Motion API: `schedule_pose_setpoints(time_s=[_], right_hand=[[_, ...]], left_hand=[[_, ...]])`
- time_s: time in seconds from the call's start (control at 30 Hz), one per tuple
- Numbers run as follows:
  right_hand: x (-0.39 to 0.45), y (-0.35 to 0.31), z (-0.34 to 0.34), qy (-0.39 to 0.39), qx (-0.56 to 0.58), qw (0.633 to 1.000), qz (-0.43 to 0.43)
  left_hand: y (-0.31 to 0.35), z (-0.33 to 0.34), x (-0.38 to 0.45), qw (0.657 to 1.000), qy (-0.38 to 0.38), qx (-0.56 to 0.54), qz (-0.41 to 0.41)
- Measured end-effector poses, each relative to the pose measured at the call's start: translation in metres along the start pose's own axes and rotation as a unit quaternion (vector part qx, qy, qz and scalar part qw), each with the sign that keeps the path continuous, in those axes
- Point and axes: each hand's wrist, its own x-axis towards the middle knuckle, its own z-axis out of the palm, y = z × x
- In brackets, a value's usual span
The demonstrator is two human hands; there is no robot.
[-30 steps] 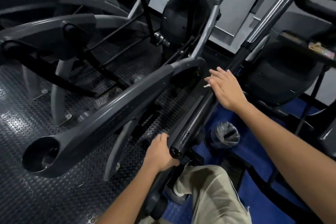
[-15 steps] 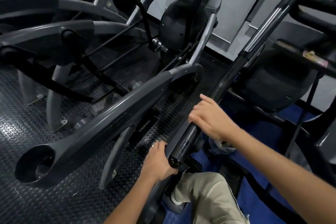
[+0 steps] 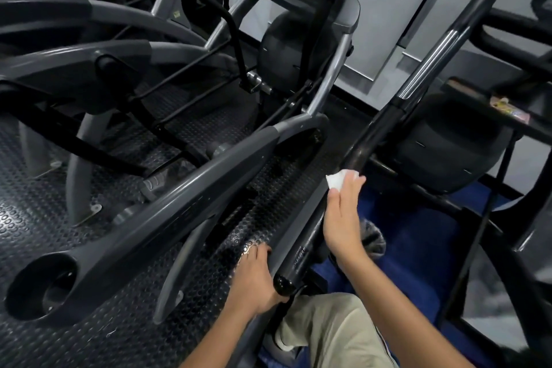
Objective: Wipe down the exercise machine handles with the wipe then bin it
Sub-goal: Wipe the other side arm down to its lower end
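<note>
White and crumpled, the wipe [image 3: 339,180] sits under the fingertips of my right hand [image 3: 343,218], pressed against the black handle [image 3: 325,212] of the exercise machine. My right grip lies flat along the bar with its fingers straight and close together, pressing the wipe rather than curling round it; a corner of the wipe sticks out to the left of my fingers. The handle runs up and to the right from its rounded end cap [image 3: 282,284] near my knee to a chrome section [image 3: 430,63] higher up.

My left hand [image 3: 254,281] is just beside that end cap, its grip curled over the edge of a dark grey frame piece next to the handle, so it is clamped on the machine and not on the wipe. I cannot tell whether it touches the handle itself.

Below my right wrist, on the blue floor mat [image 3: 418,248], stands a small bin [image 3: 373,239] lined with a dark plastic bag. To the left, a long grey arm [image 3: 167,209] of the machine ends in a round cup holder [image 3: 44,287] above the studded black rubber floor [image 3: 35,218]. My leg in beige trousers [image 3: 331,334] is at the bottom of the view
</note>
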Motion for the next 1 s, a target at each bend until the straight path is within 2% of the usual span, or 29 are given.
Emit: schedule_pose_setpoints(time_s=[0.1, 0.17, 0.37, 0.57, 0.67, 0.77, 1.0], right_hand=[[0.035, -0.009, 0.003, 0.03, 0.105, 0.978, 0.179], [0.073, -0.014, -0.004, 0.05, 0.157, 0.956, 0.245], [0.139, -0.028, -0.034, 0.062, 0.271, 0.929, 0.246], [0.077, -0.019, -0.017, 0.029, 0.291, 0.922, 0.255], [0.029, -0.017, -0.016, -0.024, 0.312, 0.91, 0.272], [0.023, -0.021, -0.018, -0.064, 0.317, 0.901, 0.29], [0.131, -0.022, -0.029, 0.034, 0.225, 0.946, 0.229]], left_hand=[[0.0, -0.001, 0.001, 1.0, -0.007, 0.005, -0.005], [0.0, -0.001, 0.003, 1.0, -0.016, 0.01, -0.006], [0.004, -0.002, 0.006, 0.999, -0.027, 0.023, -0.014], [0.003, -0.001, 0.005, 0.999, -0.023, 0.022, -0.008], [0.002, 0.0, 0.005, 0.999, -0.017, 0.028, -0.003], [0.001, 0.0, 0.005, 0.999, -0.02, 0.026, -0.002], [0.003, -0.001, 0.004, 0.999, -0.027, 0.016, -0.007]])
